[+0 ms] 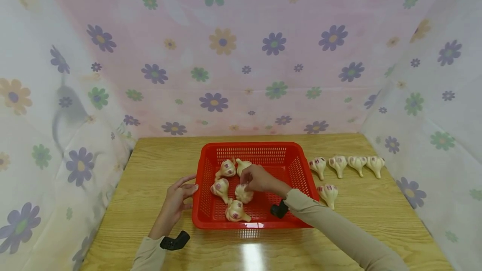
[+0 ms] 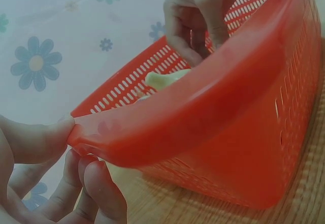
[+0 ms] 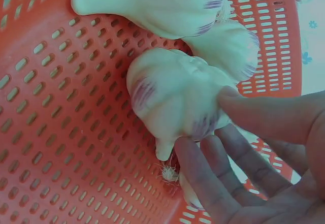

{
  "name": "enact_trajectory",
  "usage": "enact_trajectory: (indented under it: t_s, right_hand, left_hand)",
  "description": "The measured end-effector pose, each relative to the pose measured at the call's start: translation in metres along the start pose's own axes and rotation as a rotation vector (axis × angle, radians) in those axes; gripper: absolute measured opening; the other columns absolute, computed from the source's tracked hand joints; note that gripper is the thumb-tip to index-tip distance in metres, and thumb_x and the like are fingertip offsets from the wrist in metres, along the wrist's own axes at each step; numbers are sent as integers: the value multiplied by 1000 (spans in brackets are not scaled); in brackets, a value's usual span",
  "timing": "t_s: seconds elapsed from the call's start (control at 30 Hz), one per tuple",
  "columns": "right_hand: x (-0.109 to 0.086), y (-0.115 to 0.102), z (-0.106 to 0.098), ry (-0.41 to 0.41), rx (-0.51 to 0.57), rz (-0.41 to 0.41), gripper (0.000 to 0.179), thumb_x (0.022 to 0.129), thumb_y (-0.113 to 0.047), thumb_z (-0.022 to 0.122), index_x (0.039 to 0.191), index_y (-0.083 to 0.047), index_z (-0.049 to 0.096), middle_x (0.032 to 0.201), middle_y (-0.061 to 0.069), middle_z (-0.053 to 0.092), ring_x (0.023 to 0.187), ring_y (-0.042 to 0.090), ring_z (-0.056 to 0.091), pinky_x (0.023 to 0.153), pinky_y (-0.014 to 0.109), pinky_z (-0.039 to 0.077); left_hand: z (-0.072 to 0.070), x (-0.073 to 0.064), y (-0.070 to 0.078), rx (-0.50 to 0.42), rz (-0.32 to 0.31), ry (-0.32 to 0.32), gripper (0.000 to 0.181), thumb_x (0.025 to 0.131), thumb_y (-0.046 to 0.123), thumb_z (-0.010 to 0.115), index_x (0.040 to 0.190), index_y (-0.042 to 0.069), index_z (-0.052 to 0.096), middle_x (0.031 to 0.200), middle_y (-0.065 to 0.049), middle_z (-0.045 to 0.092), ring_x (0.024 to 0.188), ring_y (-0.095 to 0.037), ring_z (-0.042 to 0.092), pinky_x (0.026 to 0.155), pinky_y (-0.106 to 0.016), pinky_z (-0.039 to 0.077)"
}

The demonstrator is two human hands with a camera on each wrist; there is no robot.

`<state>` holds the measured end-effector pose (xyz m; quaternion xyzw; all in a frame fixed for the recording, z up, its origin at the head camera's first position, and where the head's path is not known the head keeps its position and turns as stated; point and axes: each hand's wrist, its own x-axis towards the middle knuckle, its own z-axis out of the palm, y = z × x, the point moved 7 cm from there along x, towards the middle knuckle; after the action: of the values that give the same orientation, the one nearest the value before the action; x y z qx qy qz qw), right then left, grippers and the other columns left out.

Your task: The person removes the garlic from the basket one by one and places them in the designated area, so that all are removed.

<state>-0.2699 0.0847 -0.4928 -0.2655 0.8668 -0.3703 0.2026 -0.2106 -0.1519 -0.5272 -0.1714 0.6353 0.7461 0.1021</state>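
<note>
A red plastic basket [image 1: 256, 226] with slotted walls stands on the table. My left hand [image 1: 177, 200] is at its left end, thumb on top of the rim and fingers below, as the left wrist view shows. My right hand [image 1: 260, 179] reaches down inside the basket. Its thumb and fingers grip a garlic bulb [image 3: 172, 92] with purple streaks. Around it in the basket lie several other white bulbs, among them a garlic bulb [image 1: 236, 211] near the front wall and a garlic bulb [image 1: 227, 168] toward the back left.
To the right of the basket, a row of garlic bulbs [image 1: 347, 165] lies on the wooden table [image 1: 158, 158]. One more garlic bulb [image 1: 329, 195] sits in front of them, close to the basket's right wall. Flowered cloth [image 1: 256, 66] hangs behind and along both sides.
</note>
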Motion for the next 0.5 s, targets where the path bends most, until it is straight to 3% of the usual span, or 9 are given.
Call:
enact_trajectory:
  t_s: [0.13,0.23,0.37,0.5]
  right_hand:
    - [1,7,5,-48,2,53,7,85,-12,71,88,-8,65,83,2,61,71,15,54,61,31,46]
    - [2,15,11,-83,2,120,16,90,-27,66,89,-11,63,78,1,58,62,14,52,55,30,46]
    - [1,22,17,-68,-12,212,28,93,-36,59,87,-9,59,67,3,51,52,14,46,47,29,40]
    - [-1,24,22,-81,-80,312,34,92,-41,59,89,-7,54,72,6,51,59,16,47,51,28,37]
  left_hand:
    - [-1,0,-2,-2,0,6,42,88,9,64,130,10,56,97,-8,64,81,-22,64,60,-40,54]
    - [-2,1,-2,-5,-3,6,42,88,8,63,129,11,56,98,-9,64,81,-22,64,59,-40,54]
    - [-3,2,-3,-14,-7,6,42,88,8,62,129,12,56,98,-9,63,81,-23,64,58,-39,54]
    - [-3,2,-3,-19,-8,3,42,88,10,64,129,13,57,99,-9,64,82,-22,63,58,-39,54]
